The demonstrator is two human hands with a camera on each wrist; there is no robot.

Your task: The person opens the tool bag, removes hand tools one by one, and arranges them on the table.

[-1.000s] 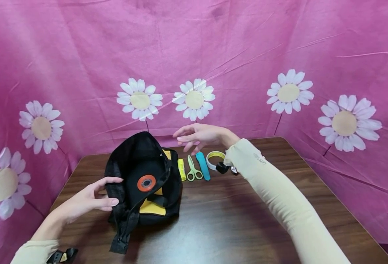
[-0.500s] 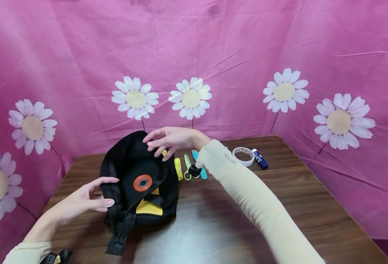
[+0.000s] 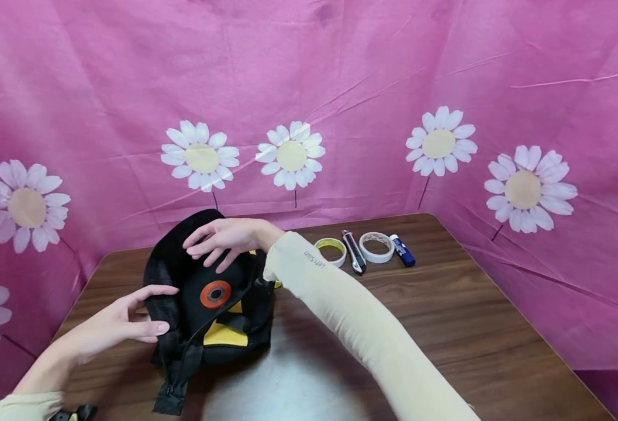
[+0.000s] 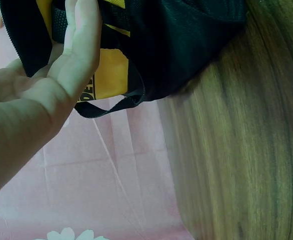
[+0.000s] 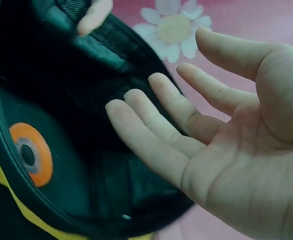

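Note:
A black bag (image 3: 225, 335) with yellow panels lies unzipped on the table, its mouth gaping toward me. Inside rests an orange roll (image 3: 206, 297), perhaps tape, with a grey core; the right wrist view shows the orange roll (image 5: 44, 156) by the bag's zipped edge. My left hand (image 3: 111, 324) holds the bag's left rim between thumb and fingers; in the left wrist view some fingers pass behind the black fabric. Over the mouth hovers my right hand (image 3: 230, 238), palm down, fingers spread and slightly bent, nothing in them. The right wrist view shows the same bare palm (image 5: 241, 155).
Right of the bag lie a yellow-and-white tape roll (image 3: 343, 254), a box cutter (image 3: 354, 252), a white tape roll (image 3: 377, 259) and a blue glue stick (image 3: 403, 251). My right forearm hides other small things. A pink flowered cloth (image 3: 351, 117) hangs behind the wooden table (image 3: 445, 316).
My right hand has moved left, from above the small items to over the bag's mouth. My left hand keeps its hold on the rim. The head view has turned slightly right.

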